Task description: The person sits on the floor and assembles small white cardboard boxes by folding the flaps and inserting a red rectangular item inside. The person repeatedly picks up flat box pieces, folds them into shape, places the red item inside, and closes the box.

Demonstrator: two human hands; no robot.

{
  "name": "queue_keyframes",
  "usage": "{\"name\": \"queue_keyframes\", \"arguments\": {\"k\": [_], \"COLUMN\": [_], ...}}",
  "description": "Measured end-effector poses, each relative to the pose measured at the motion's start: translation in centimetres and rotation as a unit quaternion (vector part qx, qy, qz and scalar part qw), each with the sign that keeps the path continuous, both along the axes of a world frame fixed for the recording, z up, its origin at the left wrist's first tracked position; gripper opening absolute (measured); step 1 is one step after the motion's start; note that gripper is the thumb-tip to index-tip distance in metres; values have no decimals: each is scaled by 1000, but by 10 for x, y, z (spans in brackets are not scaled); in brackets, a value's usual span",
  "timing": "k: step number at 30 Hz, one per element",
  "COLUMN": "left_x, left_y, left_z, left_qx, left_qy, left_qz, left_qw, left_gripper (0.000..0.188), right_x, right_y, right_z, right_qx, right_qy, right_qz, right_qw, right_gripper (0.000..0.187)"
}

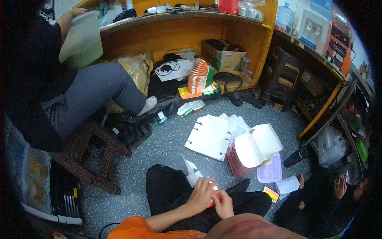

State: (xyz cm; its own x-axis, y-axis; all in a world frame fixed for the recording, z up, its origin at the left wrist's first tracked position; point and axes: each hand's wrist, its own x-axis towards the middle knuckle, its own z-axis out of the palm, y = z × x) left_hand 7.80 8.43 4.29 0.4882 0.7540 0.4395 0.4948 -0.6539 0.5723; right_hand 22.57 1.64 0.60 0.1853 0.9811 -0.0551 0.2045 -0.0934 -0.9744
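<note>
Low in the middle, over my dark-trousered legs, both hands work on a white cardboard box blank with dark notches and a bit of red showing below. My left hand curls over it from the left. Close beside, my right hand pinches its near edge, partly hiding it. On the floor ahead lies a stack of flat white blanks with dark notched edges. To its right stands a nested stack of folded boxes, dark red outside and white inside, with lids raised.
At left a person's leg rests by a brown woven stool; that person's hand holds a translucent tub. Another person's hand is at lower right. A purple sheet, a small bottle and an orange-white stack lie ahead.
</note>
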Motion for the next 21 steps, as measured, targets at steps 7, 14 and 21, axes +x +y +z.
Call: {"name": "queue_keyframes", "arguments": {"k": [7,14,21], "left_x": [11,-2,-32], "left_y": [-11,7,18], "left_z": [0,-12,25], "left_qx": [-113,-109,-206], "left_qy": [-109,34,32], "left_qz": [23,-254,-348], "left_qw": [987,961,914], "left_gripper": [69,68,68], "right_x": [28,58,64], "right_y": [-1,5,19], "right_z": [8,43,48], "right_qx": [-32,-100,-233], "right_qy": [115,164,326], "right_qz": [-50,-9,92], "right_qw": [992,981,912], "right_gripper": [31,33,29]}}
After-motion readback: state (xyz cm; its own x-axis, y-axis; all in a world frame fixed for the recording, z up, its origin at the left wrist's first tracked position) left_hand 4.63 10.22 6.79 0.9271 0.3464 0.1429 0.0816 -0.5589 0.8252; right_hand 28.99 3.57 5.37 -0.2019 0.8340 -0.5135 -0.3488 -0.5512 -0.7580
